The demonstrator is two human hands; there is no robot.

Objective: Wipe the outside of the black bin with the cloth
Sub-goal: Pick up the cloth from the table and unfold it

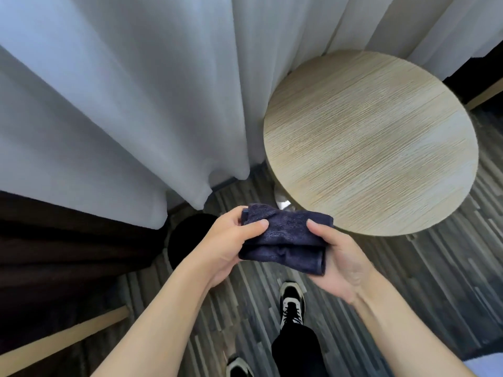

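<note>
Black bin (187,235) on the striped floor (408,281), low and left of the left hand (231,246), partly hidden behind that wrist, tucked just beside the dark drape (68,254) and under the hem of the white sheer curtain (122,118). Not touched by either hand. Dark navy cloth (288,238), folded into a thick wad, held in the air between both hands, above the floor and apart from the bin. Left fingers (257,224) curled closed over the cloth's left end, thumb on top. Right hand (340,257) cupped under the right end, right thumb (317,227) pressed on the top fold, so closed on the cloth as well. Round light-wood table (373,142) just beyond the right fingers, top bare, its near rim close behind the cloth. Black-and-white sneaker (292,300) and dark trouser leg (296,349) below the hands.
</note>
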